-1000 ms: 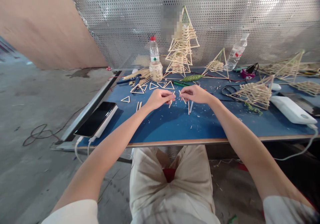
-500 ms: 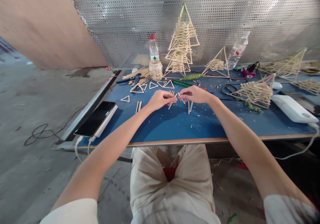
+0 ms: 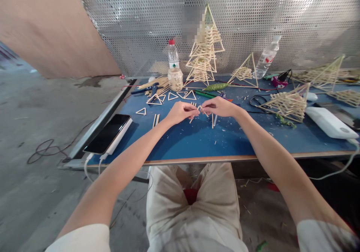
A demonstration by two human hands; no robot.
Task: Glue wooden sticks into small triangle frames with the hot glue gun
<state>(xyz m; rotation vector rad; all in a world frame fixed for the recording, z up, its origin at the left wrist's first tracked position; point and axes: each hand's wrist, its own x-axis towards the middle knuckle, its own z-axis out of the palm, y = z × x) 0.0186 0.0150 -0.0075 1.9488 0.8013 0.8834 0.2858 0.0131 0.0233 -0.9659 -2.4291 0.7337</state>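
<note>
My left hand (image 3: 180, 112) and my right hand (image 3: 218, 106) meet over the middle of the blue table (image 3: 197, 141). Each pinches a short thin wooden stick, and the stick ends (image 3: 200, 109) touch between my fingertips. More loose sticks (image 3: 212, 120) lie on the table just under my hands. Small stick triangles (image 3: 180, 95) lie flat behind my hands, and another triangle (image 3: 141, 111) lies to the left.
A tall stick tower (image 3: 204, 51), a plastic bottle (image 3: 173, 55), a jar (image 3: 175, 80) and stick pyramids (image 3: 289, 103) stand at the back and right. A phone on a power bank (image 3: 108, 133) lies at the left edge. A white device (image 3: 327, 122) and cables lie right.
My hands have drawn slightly closer together, bringing the two stick ends into contact. Everything on the table stays where it was.
</note>
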